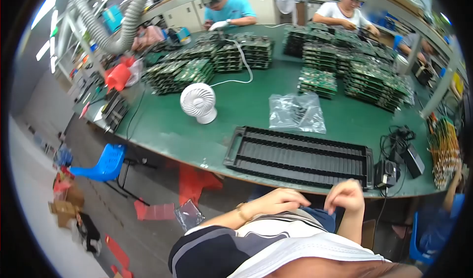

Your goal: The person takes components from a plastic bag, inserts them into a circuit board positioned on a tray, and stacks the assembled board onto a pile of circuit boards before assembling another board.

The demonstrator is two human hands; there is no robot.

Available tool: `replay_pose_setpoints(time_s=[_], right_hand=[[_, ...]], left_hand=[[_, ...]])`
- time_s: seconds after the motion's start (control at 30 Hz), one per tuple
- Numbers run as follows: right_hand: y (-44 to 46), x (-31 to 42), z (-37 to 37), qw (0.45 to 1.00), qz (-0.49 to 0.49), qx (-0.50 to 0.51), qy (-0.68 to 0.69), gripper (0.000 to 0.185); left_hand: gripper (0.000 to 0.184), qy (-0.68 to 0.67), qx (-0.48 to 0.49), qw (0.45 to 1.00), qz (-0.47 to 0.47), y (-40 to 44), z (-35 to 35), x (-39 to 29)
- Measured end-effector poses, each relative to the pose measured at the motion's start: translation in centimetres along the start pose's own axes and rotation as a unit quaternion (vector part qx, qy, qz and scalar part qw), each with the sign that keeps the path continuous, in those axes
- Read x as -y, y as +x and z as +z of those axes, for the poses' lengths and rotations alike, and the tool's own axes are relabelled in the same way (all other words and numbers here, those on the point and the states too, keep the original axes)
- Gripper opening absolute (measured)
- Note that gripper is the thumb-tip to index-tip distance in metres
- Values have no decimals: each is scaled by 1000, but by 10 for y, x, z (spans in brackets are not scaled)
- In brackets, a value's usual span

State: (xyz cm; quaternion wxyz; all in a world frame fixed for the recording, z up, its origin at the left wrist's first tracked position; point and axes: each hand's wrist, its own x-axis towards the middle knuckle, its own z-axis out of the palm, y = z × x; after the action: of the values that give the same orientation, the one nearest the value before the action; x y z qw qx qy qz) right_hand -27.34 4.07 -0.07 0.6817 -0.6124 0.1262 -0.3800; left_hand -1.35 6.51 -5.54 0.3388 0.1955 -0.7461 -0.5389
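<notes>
Well to the left of the left hand, a blue chair (pixel 109 161) stands on the floor beside the table (pixel 165 130). Farther ahead on that side, a red container (pixel 118 76) sits near the table's edge. Closer in, still forward and left of the same hand, a white fan (pixel 198 101) stands upright, with piles of green circuit boards (pixel 194 72) behind it. Beyond these, a person in a blue shirt (pixel 234 8) works across the table.

The left hand (pixel 285 198) is half open at the wearer's lap, palm down, fingers loosely bent; nothing shows in it. Ahead of it, a clear plastic bag (pixel 296 113) lies crumpled. Between this bag and both hands, the long black tray (pixel 301 156) rests along the near edge.

The right hand (pixel 346 195) overlaps the tray's near side in view; whether they touch, I cannot tell. Its fingers are blurred and curled, partly open, around nothing visible. More board piles (pixel 377 83) rise well ahead of it. Just to its right are a small black box (pixel 387 173), then a power brick (pixel 413 161) and a bundle of wires (pixel 445 152).
</notes>
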Motion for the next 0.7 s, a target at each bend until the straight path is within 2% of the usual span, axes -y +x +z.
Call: replay_pose_setpoints(time_s=[0.07,0.1,0.17,0.23,0.27,0.3,0.33,0.37,0.4,0.43,0.47,0.53,0.57,0.6,0.63,0.67,0.7], right_hand=[[-21,-25,-4,993,60,98,-3,17],[-45,-50,-23,994,59,92,0,17],[-167,-117,-17,977,176,-24,115,19],[-190,-182,-27,922,287,-135,222,21],[-51,-172,-22,881,337,-188,272,22],[-63,-195,-37,834,384,-236,317,23],[-56,-201,-42,835,385,-233,316,23],[-49,-205,-48,861,345,-221,301,23],[-42,-207,-50,886,302,-208,285,23],[-37,-206,-50,887,302,-203,284,23],[-33,-204,-49,911,326,-172,187,25],[-29,-195,-41,926,362,-111,-10,29],[-30,-188,-36,917,375,-82,-108,31],[-33,-181,-31,898,386,-51,-204,33],[-37,-173,-26,870,393,-21,-297,35],[-43,-159,-20,869,395,-24,-297,35],[-53,-139,-10,822,335,23,-461,31]], left_hand=[[27,-73,-10,995,-68,-30,5,16],[27,-76,-5,995,-71,-40,9,33],[26,-46,-66,955,-286,-62,15,77],[25,-13,-125,867,-483,-72,22,105],[27,33,-118,882,-455,-65,23,103],[29,80,-113,895,-424,-56,24,102],[29,81,-116,894,-424,-49,26,116],[30,238,-96,904,-342,-43,28,140],[33,389,-72,884,-250,-36,30,156],[35,411,-107,876,-227,-27,30,159],[38,432,-142,868,-201,-17,27,163],[43,405,-125,881,-210,-6,24,190],[51,375,-105,894,-221,-6,22,205],[51,374,-104,895,-219,-5,21,212],[54,311,-134,920,-198,-5,21,218],[58,246,-163,939,-176,-5,21,223],[61,179,-191,953,-155,-6,21,229]])
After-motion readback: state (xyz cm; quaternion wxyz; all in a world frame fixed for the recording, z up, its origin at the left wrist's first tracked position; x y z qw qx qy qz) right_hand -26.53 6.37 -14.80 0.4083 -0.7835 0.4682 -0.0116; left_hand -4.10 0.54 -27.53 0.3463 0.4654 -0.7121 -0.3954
